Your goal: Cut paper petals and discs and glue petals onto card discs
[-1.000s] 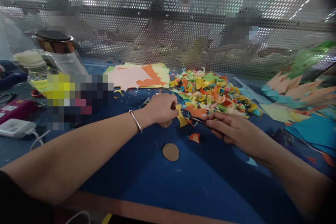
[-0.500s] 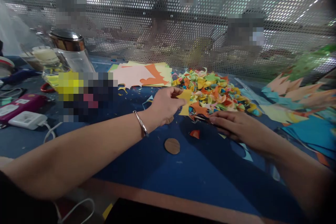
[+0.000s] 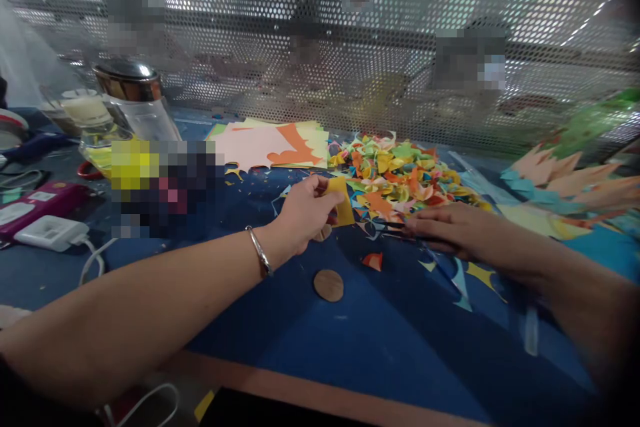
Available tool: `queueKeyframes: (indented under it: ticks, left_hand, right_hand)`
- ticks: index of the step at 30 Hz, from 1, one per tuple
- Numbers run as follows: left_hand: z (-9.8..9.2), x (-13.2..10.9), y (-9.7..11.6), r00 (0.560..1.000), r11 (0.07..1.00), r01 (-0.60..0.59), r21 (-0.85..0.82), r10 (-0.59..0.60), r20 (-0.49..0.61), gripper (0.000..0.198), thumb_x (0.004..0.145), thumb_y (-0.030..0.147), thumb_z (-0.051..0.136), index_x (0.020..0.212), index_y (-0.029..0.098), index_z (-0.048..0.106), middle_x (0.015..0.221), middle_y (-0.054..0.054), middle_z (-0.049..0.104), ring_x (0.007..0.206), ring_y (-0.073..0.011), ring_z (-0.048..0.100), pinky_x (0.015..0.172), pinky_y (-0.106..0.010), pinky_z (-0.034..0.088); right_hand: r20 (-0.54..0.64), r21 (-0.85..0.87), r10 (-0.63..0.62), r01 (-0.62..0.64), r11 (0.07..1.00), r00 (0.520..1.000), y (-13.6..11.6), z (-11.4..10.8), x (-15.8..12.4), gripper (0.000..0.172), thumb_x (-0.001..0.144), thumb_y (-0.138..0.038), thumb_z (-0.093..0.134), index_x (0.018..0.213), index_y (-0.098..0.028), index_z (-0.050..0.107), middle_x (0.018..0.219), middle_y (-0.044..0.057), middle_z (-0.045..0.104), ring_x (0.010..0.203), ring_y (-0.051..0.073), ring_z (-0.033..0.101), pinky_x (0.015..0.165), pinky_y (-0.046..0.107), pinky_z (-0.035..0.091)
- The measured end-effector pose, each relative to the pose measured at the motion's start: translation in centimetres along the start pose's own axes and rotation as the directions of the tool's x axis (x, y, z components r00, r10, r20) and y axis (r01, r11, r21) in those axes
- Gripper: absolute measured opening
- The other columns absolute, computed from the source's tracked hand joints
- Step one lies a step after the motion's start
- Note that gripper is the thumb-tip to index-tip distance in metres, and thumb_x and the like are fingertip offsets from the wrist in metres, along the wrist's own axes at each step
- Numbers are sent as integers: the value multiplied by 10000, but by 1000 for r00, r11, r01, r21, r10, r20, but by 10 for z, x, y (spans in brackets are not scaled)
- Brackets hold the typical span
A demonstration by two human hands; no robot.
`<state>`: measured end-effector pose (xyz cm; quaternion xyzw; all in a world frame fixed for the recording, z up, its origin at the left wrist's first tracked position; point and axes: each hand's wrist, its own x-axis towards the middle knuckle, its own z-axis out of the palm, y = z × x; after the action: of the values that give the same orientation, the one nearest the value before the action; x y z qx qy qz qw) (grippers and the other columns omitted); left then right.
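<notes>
My left hand (image 3: 306, 212), a metal bracelet on its wrist, pinches a yellow paper piece (image 3: 341, 203) held just above the blue table (image 3: 390, 340). My right hand (image 3: 450, 230) lies low over the table to the right, fingers together and pointing left, over a thin dark tool (image 3: 385, 223) that is blurred; whether the fingers grip it is unclear. A heap of coloured paper scraps (image 3: 405, 177) sits right behind both hands. A round brown disc (image 3: 329, 285) lies on the table in front of my left hand.
Flat sheets of pink, orange and yellow paper (image 3: 270, 145) lie at the back centre. Cut spiky paper shapes (image 3: 570, 183) are stacked at right. A glass jar with a metal lid (image 3: 133, 100), a white charger (image 3: 47, 232) and a pink case (image 3: 35, 203) stand at left. A perforated metal screen (image 3: 320, 47) closes the back; people sit behind it.
My left hand lifted the yellow piece off the table and turned it upright. My right hand slid a little to the right along the table.
</notes>
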<state>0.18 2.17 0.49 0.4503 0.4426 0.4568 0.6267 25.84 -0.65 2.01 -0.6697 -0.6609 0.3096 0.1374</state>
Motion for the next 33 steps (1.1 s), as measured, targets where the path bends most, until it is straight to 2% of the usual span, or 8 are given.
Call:
queueKeyframes:
  ticks: [4,6,9,12,17,21,26,33]
  left_hand:
    - [0,4,-5,999,1000,-28,4,27,38,173,855,64,656,768,179,560,779,-14,635,572,-81,557,546,-240,443]
    - [1,3,-6,999,1000,-26,9,26,48,172,849,58,666,795,181,560,767,-2,627,564,-73,558,536,-232,431]
    - [2,0,-4,997,999,46,-2,-46,69,180,847,84,690,817,192,549,736,19,616,503,-57,524,488,-225,384]
    - [3,-2,-1,993,995,80,-53,-75,89,215,828,101,725,790,194,536,723,22,635,487,-56,529,470,-217,359]
    - [4,-2,-2,988,984,107,-140,-90,123,229,803,45,731,805,185,549,776,-5,708,545,-71,638,478,-184,353]
    - [7,-4,-1,979,971,171,-167,-148,141,208,835,76,713,794,181,539,698,6,693,555,-84,668,505,-167,396]
    - [10,-7,0,976,950,168,-264,-122,182,227,818,-7,663,795,168,521,713,10,695,640,-95,686,731,-246,553]
    - [11,-6,-4,982,955,148,-257,-112,149,297,756,-39,696,839,173,507,716,32,681,643,-87,665,740,-248,535]
  right_hand:
    - [-102,-169,-37,19,986,994,3,-12,10,605,866,-761,519,650,-208,635,546,16,482,521,135,417,526,318,300]
    - [-123,-144,-20,2,990,992,-1,-14,9,595,858,-772,525,725,-211,673,551,10,475,526,137,410,530,321,286]
    - [-97,112,29,-18,994,995,-11,-6,1,566,847,-773,573,799,-216,657,584,-25,430,524,110,361,508,291,263]
    - [-74,388,42,-10,921,996,-17,10,-5,569,792,-791,642,807,-223,609,604,-54,379,527,91,316,485,250,244]
    - [-23,558,-15,25,829,1000,-20,29,-10,576,744,-746,731,985,-230,647,676,-44,455,512,71,295,442,217,224]
    - [-37,557,-33,48,829,999,-24,31,-19,615,735,-743,728,1040,-214,653,647,-69,381,480,61,224,413,209,174]
    - [-75,451,-70,96,888,995,-26,31,-27,607,800,-772,641,1028,-210,671,600,-80,335,464,69,204,411,227,142]
    - [-130,239,-208,235,942,969,-25,33,-27,523,871,-742,567,842,-226,644,514,-74,334,441,97,272,404,263,200]
